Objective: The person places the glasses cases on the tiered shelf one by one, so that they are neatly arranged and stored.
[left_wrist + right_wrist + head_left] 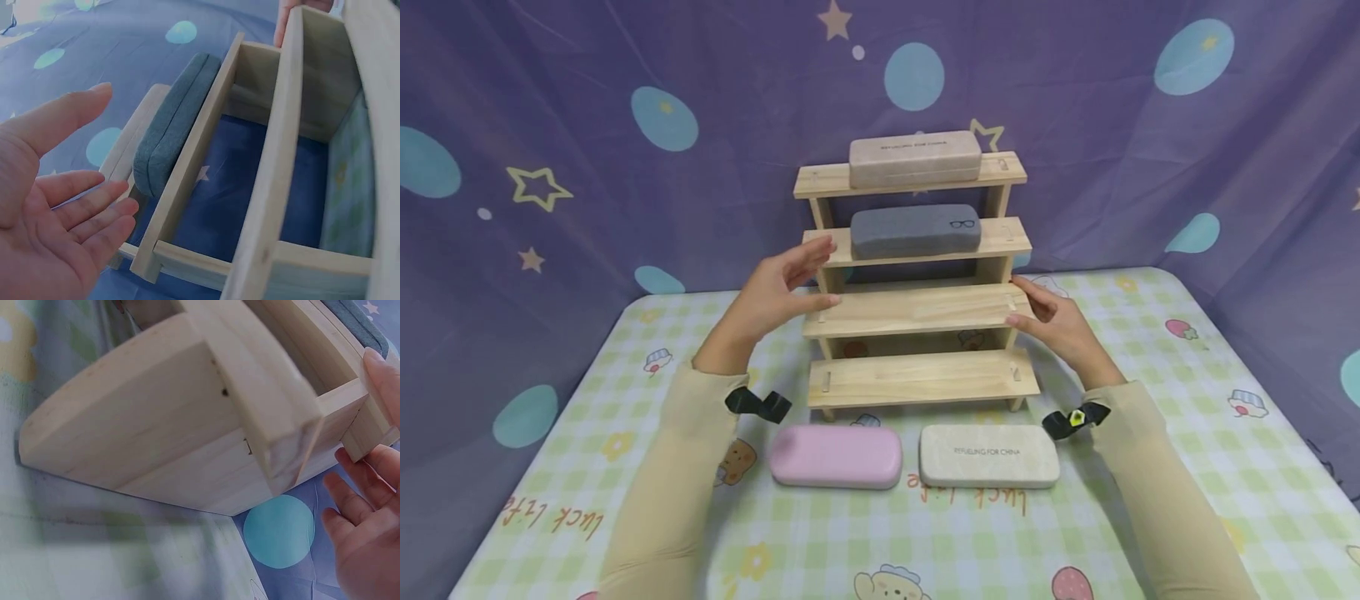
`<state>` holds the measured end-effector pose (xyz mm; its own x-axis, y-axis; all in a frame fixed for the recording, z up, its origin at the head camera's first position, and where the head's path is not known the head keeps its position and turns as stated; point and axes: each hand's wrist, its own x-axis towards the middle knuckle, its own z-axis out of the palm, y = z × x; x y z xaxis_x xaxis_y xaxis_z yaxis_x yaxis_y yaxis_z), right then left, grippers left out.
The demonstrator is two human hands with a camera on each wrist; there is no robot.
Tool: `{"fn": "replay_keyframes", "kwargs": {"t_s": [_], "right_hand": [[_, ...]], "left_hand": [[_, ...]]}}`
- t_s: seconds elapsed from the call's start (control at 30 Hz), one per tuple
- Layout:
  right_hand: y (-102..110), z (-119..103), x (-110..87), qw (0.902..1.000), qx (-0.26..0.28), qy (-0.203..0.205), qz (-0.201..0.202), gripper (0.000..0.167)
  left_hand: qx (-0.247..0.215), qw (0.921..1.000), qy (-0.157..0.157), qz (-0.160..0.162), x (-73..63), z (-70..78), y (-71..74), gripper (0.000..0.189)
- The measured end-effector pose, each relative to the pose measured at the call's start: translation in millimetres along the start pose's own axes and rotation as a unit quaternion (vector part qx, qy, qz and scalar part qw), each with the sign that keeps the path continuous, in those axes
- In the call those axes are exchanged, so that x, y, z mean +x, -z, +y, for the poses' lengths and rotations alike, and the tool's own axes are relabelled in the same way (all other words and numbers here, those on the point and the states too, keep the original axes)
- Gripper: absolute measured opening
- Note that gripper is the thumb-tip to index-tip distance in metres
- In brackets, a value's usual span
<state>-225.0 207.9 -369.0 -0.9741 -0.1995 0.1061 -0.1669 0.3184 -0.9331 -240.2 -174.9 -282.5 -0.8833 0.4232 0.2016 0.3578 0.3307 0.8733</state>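
Observation:
A stepped wooden display rack (917, 310) with several shelves stands on the table. My right hand (1056, 321) is at the right end of its second shelf from the bottom; the right wrist view shows the thumb and fingers (353, 494) pinching a plank's end. To the left of the rack my left hand (775, 287) has its fingers spread and holds nothing, palm turned toward the shelves. A pale beige glasses case (915, 160) lies on the top shelf, a grey-blue glasses case (915, 232) one step below. The two lower shelves are bare.
In front of the rack a pink glasses case (836, 457) and a cream glasses case (989, 457) lie side by side on the checked tablecloth (805, 550). A purple patterned curtain (760, 75) hangs right behind the rack. Dark straps (758, 404) circle both wrists.

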Motion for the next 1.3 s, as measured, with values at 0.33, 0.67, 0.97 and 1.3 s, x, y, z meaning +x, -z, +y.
{"fn": "replay_keyframes", "kwargs": {"t_s": [0.33, 0.67, 0.97, 1.3], "right_hand": [[0, -2, -1.6, 1.0, -0.002, 0.0, 0.001, 0.066], [5, 28, 12.5, 1.0, -0.001, -0.001, 0.005, 0.067], [4, 28, 11.6, 0.9999, -0.008, 0.002, 0.007, 0.069], [2, 26, 11.3, 0.9998, -0.016, 0.009, 0.006, 0.068]], "left_hand": [[-0.002, 0.9992, -0.021, -0.033, -28.3, -4.5, -7.0, 0.07], [-0.004, 0.9985, -0.028, -0.046, -58.7, -28.0, -20.4, 0.066], [-0.016, 0.9979, 0.007, -0.062, -88.2, -57.0, -24.6, 0.055], [-0.023, 0.9972, 0.02, -0.068, -118.0, -79.0, -20.5, 0.048]]}}
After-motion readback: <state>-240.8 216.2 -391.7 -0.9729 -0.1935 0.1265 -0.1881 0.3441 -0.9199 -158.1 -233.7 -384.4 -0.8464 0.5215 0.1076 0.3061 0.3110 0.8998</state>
